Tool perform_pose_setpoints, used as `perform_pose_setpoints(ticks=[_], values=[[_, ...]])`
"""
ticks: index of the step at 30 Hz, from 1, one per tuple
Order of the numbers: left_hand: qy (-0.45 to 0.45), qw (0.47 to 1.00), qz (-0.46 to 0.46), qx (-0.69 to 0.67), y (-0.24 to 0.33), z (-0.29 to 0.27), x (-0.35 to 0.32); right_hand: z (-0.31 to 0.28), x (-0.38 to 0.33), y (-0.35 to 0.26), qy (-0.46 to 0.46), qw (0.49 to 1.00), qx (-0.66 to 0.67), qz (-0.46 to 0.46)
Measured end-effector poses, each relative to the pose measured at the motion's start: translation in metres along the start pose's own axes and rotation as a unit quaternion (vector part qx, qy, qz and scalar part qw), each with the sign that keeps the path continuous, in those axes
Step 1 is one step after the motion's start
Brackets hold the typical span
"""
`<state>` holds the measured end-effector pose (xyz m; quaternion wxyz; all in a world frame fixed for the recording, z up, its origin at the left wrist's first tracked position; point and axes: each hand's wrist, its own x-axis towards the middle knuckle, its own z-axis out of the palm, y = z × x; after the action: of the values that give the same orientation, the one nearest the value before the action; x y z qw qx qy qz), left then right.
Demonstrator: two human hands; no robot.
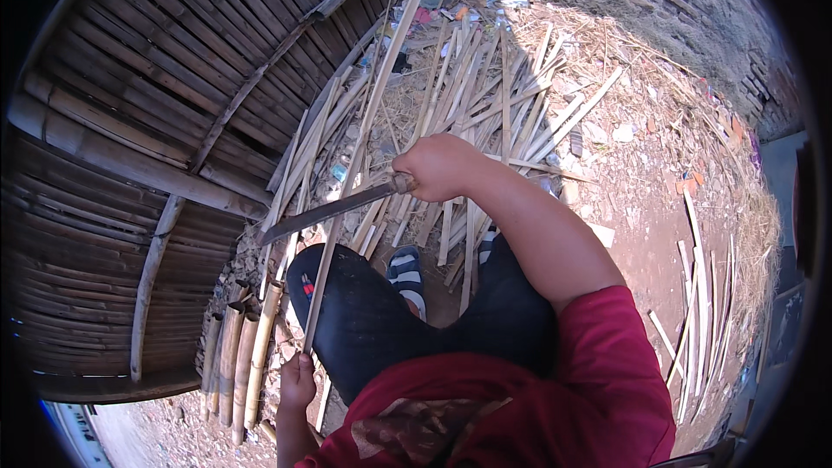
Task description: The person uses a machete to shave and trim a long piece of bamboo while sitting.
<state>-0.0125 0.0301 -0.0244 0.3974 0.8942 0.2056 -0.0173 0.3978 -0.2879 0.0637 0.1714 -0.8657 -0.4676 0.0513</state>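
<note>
now the right hand grips a machete, blade laid on a long bamboo strip; the left hand seemingly clamps the strip's near end, beside the knee.

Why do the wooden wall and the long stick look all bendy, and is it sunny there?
In the head view, the fisheye lens bows the bamboo wall near the dark round rim; the bamboo strip in the left hand looks only slightly curved. Bright sun lights the ground, and the right hand and blade look sharp, not blurred.
</note>
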Motion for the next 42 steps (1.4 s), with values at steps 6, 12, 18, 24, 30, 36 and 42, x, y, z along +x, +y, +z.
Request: perform_pose_setpoints(ticks=[6,12,18,24,30,36,42], values=[[-0.003,1.0,-0.001,0.024,0.005,-0.005,-0.014,-0.021,-0.004,0.025,-0.044,0.995,0.056,0.07],[-0.025,0.998,-0.043,-0.028,0.001,0.002,-0.014,-0.014,-0.003,0.066,0.138,0.966,0.1,0.194],[-0.071,0.989,-0.062,-0.112,0.0,-0.006,-0.011,-0.011,-0.014,-0.025,-0.071,0.996,-0.001,-0.045],[-0.055,0.992,-0.058,-0.103,-0.013,-0.001,-0.011,-0.019,-0.003,0.07,0.089,0.978,0.104,0.159],[-0.086,0.98,-0.11,-0.144,-0.019,-0.002,-0.007,-0.015,-0.005,0.031,0.014,0.991,0.071,0.112],[-0.053,0.991,-0.064,-0.103,-0.02,-0.001,-0.012,-0.012,-0.008,-0.022,-0.113,0.992,0.024,-0.061],[-0.026,0.995,-0.056,-0.079,-0.011,0.008,-0.012,-0.01,-0.001,0.076,0.08,0.969,0.135,0.194]])
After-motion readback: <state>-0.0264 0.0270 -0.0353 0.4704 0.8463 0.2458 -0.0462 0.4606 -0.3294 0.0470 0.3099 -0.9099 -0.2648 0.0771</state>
